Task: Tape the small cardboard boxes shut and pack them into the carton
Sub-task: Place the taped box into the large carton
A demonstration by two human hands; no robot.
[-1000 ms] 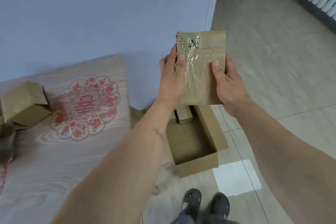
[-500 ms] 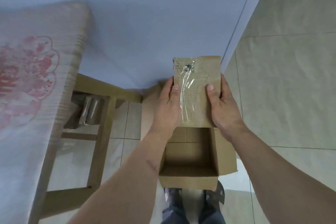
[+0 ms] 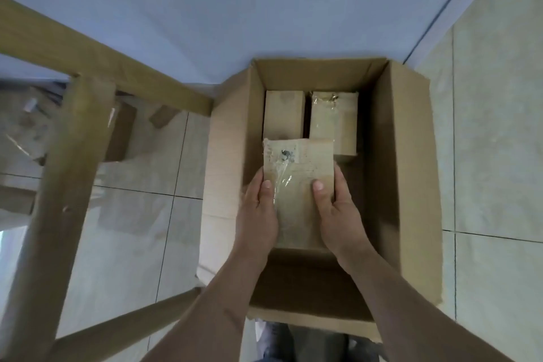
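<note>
A: What are your hands doing?

B: Your left hand (image 3: 258, 209) and right hand (image 3: 335, 206) grip one small cardboard box (image 3: 298, 185) from its two long sides. Each thumb lies on the top face and the fingers wrap under the edges. The hands are apart, with the box between them.

A: Where is that box?

B: You hold it over the open carton (image 3: 408, 185), roughly at its middle, the long side pointing away from you. A strip of clear tape (image 3: 282, 182) runs crinkled along its top face. Whether its underside touches the carton floor, I cannot tell.

A: What is already in the carton?

B: Two small boxes sit side by side at the far end, against the far wall. The left packed box (image 3: 283, 114) has a plain top. The right packed box (image 3: 333, 120) shows shiny tape on top. The box you hold overlaps their near ends in the view.

A: And around it?

B: The carton stands on the tiled floor (image 3: 496, 156), its far side at a pale blue wall (image 3: 235, 9). To your left is the wooden frame of the desk (image 3: 73, 141), with blurred cardboard pieces (image 3: 120, 132) under it.
</note>
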